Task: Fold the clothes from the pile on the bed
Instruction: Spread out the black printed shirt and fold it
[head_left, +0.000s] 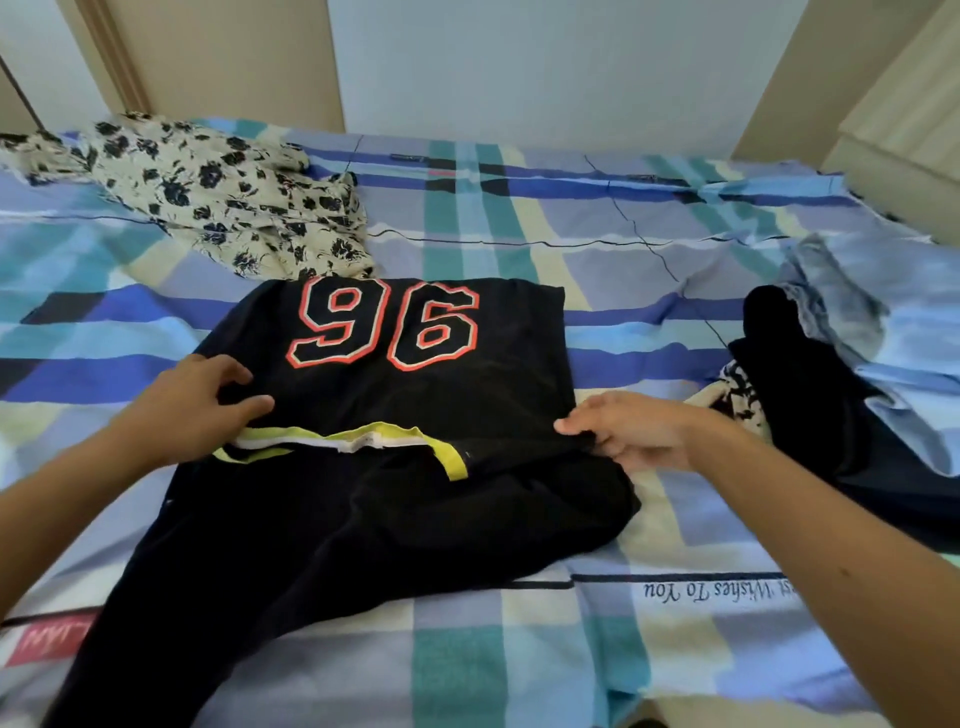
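The black "96" jersey (426, 374) lay spread across the middle of the bed (519, 218), its number panel flat on the far half and the yellow-trimmed collar (332, 439) running across its middle. The near half was rumpled, and one long dark part trailed towards the near-left edge. I had the left hand (192, 410) at the jersey's left side beside the collar, fingers (236, 370) curled and thumb reaching in, pinching a bit of black cloth. The right hand (634, 431) was at the opposite edge, level with the collar, its fingertips nipping the hem of the fabric. I judged this to be the squaring-up stage before a fold. Doing it well meant drawing both pinches apart evenly so the collar line came straight, then smoothing the bunched near half flat before turning anything over. The trailing part needed bringing in first, or it would bulk up inside the fold. Beyond the jersey, a cream floral garment (223, 197) lay crumpled at the far left. To the right sat the remaining heap: a dark garment (795, 395) touching a pale blue one (841, 306).
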